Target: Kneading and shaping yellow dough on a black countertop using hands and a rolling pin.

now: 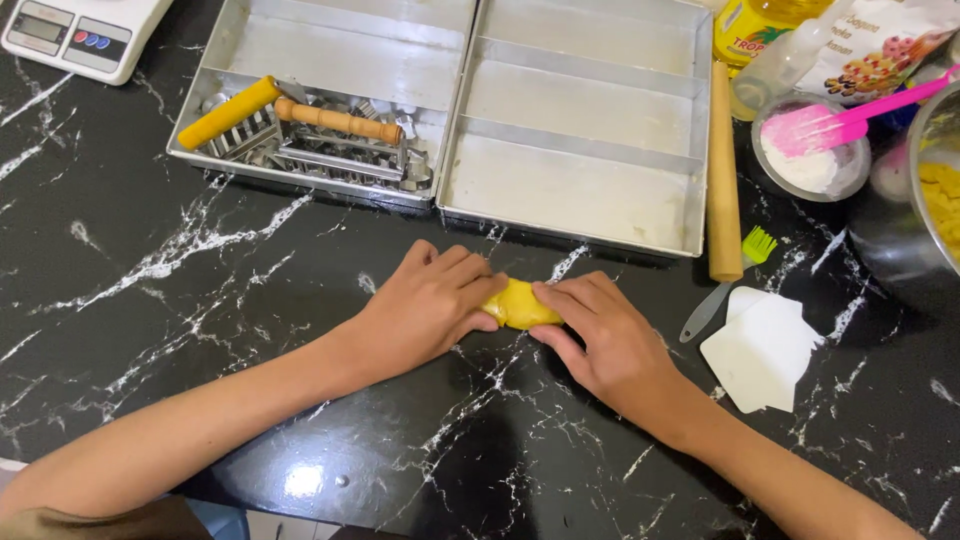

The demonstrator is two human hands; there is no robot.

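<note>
A small lump of yellow dough [517,303] lies on the black marble counter [150,300] near the middle. My left hand [425,305] rests flat on the dough's left end, fingers together and pressing down. My right hand [600,340] lies on its right end, fingers stretched over the top. Only the middle part of the dough shows between the two hands.
Two metal trays [585,120] stand behind the hands; the left one [330,45] holds cutters and handled tools. A wooden rolling pin [722,170], green brush [730,285] and white scrapers [765,350] lie right. A flour bowl [812,150], pink spatula, steel bowl and scale [80,35] are about.
</note>
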